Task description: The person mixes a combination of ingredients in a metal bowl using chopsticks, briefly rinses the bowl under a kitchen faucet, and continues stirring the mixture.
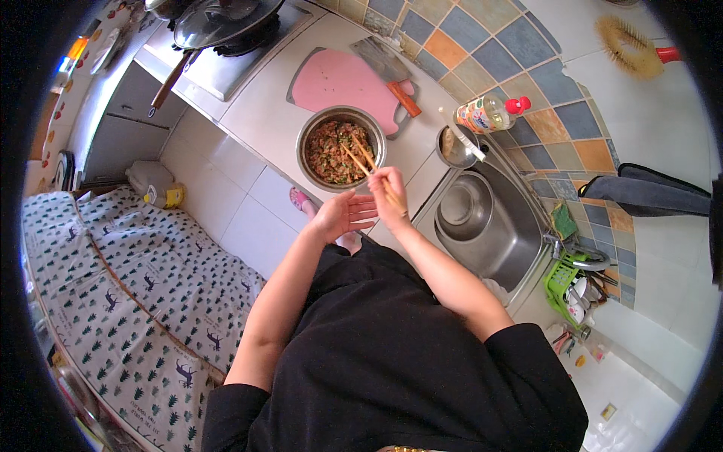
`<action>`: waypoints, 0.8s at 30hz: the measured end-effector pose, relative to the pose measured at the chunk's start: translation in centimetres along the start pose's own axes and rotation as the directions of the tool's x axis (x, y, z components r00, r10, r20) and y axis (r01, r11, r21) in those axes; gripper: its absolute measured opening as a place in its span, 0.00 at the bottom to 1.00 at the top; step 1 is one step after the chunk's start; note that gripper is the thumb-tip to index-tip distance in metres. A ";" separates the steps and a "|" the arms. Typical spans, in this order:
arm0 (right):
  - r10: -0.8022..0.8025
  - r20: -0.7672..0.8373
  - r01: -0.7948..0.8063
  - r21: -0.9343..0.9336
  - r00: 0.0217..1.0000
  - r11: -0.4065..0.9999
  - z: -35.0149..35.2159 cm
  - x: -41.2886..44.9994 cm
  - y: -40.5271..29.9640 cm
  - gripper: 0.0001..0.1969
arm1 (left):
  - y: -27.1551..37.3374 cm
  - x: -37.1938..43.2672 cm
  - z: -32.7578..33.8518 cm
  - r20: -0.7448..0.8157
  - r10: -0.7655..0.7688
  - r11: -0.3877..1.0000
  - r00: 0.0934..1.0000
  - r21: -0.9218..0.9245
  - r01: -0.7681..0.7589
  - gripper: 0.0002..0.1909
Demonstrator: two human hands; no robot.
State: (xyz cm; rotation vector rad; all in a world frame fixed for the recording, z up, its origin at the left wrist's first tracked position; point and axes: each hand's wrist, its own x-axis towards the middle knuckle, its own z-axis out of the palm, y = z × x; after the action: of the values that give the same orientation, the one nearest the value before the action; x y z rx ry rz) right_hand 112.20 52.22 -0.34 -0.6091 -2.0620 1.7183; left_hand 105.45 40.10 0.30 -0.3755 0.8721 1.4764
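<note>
My right hand (pixel 388 194) grips a pair of wooden chopsticks (pixel 361 159), their tips in a seasoned minced-meat mixture (pixel 334 151) with green bits. The mixture sits in a round stainless steel bowl (pixel 382 141) on the white counter. My left hand (pixel 345 216) is just below the bowl's near rim, palm turned up, fingers extended towards my right hand and holding nothing. Behind the bowl lies a pink cutting board (pixel 333 79) with grey edges. A cleaver (pixel 384 59) with a wooden handle rests across the board's right side.
A lidded pan (pixel 226 25) stands on the gas stove (pixel 248 62). To the right are a small metal bowl (pixel 466 155), a detergent bottle (pixel 488 114) and a sink (pixel 508 248) holding a metal basin (pixel 466 206). A green basket (pixel 556 282) of utensils stands beyond the tap.
</note>
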 end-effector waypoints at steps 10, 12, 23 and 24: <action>-0.211 0.344 0.345 -0.395 0.915 0.851 -1.2 -1.0 -1.3 0.05 | -0.7 1.6 -0.4 -0.228 0.096 0.994 0.969 -0.020 -0.103 0.13; -0.213 0.351 0.341 -0.357 0.912 0.870 -1.9 -1.1 -1.8 0.04 | -0.7 1.7 -0.1 -0.239 0.136 0.991 0.961 0.040 -0.131 0.13; 0.220 0.158 -0.253 0.227 0.963 0.940 -4.9 -1.3 -1.4 0.12 | 0.5 0.2 -1.4 -0.324 0.224 0.973 0.919 0.120 -0.195 0.12; 0.219 0.170 -0.254 0.229 0.961 0.940 -5.2 -1.3 -0.7 0.12 | 0.4 0.2 -1.8 -0.326 0.225 0.973 0.918 0.119 -0.196 0.12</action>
State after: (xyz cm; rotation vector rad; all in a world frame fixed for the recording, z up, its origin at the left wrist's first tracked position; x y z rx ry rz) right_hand 116.04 55.62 1.26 -0.6948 -1.8809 2.1768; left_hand 104.52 39.06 -0.89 -0.4935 1.2794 1.5920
